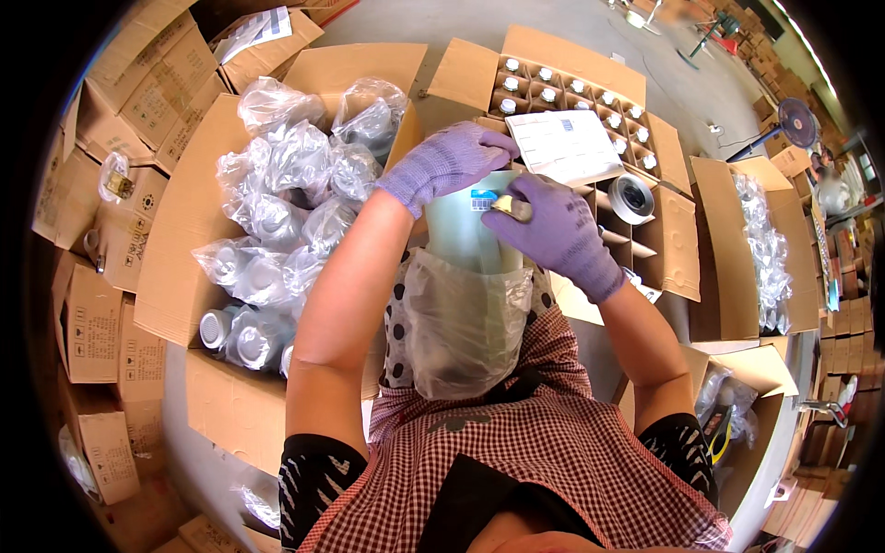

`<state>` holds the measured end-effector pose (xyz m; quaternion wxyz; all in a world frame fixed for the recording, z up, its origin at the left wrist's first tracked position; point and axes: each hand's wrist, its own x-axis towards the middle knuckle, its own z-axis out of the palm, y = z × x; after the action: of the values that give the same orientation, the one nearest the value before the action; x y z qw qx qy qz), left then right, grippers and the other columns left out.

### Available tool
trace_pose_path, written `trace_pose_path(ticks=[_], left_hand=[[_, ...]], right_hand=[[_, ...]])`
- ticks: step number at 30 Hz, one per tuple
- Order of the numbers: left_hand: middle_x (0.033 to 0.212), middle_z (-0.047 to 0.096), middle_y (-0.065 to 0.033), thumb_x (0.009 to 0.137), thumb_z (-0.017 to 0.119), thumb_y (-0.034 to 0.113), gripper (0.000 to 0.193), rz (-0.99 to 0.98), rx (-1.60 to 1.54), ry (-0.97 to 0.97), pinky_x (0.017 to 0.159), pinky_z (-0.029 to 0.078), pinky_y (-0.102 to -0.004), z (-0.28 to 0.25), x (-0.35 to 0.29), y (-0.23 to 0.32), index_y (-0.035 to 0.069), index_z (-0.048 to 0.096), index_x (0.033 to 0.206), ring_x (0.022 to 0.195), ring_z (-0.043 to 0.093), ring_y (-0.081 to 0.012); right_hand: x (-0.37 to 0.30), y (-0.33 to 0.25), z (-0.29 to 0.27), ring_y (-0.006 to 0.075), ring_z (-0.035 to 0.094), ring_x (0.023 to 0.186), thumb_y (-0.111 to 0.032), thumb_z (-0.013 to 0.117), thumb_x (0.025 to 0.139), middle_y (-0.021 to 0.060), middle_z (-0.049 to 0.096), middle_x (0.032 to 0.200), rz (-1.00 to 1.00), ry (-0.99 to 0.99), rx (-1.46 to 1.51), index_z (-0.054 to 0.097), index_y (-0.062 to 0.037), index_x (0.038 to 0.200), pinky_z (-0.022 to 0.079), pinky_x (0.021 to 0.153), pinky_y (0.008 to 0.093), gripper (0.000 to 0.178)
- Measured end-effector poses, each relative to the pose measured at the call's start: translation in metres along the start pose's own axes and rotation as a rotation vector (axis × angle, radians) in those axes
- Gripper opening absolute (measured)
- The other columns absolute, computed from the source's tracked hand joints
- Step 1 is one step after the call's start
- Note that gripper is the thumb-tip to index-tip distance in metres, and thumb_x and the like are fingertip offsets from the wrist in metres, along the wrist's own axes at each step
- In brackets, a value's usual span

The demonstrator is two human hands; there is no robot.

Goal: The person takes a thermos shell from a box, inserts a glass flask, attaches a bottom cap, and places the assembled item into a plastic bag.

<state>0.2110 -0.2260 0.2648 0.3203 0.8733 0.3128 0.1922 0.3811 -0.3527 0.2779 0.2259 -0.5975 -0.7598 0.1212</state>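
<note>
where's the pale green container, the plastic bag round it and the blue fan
Pale green container (466,232): head view, on its wall above the bag.
Plastic bag (464,323): head view, middle of its front.
Blue fan (798,123): head view, middle of its round head.

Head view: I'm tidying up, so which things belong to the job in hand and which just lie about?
Likely the job: pale container, its plastic bag, bagged items in the left box.
Probably lying about: fan, stacked cartons.
</note>
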Motion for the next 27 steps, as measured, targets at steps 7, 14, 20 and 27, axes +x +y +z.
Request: trace_pose_path(ticks=[7,14,20,27], left_hand=[[0.114,0.072,-0.0157,0.096,0.057,0.025,0.032,0.002,-0.036,0.0,0.097,0.052,-0.0385,0.0,-0.003,0.006,0.006,0.07,0.118,0.107,0.068,-0.0315],[0.114,0.072,-0.016,0.095,0.058,0.021,0.029,0.007,-0.002,0.05,0.096,0.052,-0.0382,0.0,-0.01,0.0,0.008,0.071,0.117,0.107,0.068,-0.0314],[0.11,0.073,-0.0162,0.094,0.058,0.025,0.031,-0.059,-0.092,0.051,0.093,0.053,-0.0373,0.004,-0.007,0.002,0.009,0.072,0.117,0.102,0.07,-0.031],[0.099,0.073,-0.0049,0.1,0.058,0.016,0.029,-0.197,-0.124,0.19,0.08,0.051,-0.0238,0.006,-0.023,-0.01,0.003,0.069,0.124,0.087,0.063,-0.0089]], right_hand=[[0.019,0.007,0.015,0.031,0.068,0.072,-0.033,0.068,0.091,0.0164,0.065,0.076,-0.22,0.005,-0.03,0.064,-0.0009,0.097,0.053,0.069,0.0412,0.033],[0.023,0.02,0.018,0.0053,0.046,0.061,-0.02,0.07,0.093,-0.0034,0.05,0.065,-0.028,-0.203,0.546,0.065,-0.0015,0.089,0.042,0.056,0.0252,0.02],[0.011,0.034,-0.007,0.0039,0.044,0.051,-0.02,0.067,0.095,-0.0035,0.053,0.067,0.234,-0.261,0.964,0.066,-0.0017,0.093,0.034,0.046,0.0208,0.018],[-0.083,0.179,-0.004,0.0042,0.045,0.049,-0.04,0.077,0.089,-0.0032,0.058,0.065,0.686,-0.121,0.635,0.069,-0.0067,0.082,0.036,0.044,0.0219,0.035]])
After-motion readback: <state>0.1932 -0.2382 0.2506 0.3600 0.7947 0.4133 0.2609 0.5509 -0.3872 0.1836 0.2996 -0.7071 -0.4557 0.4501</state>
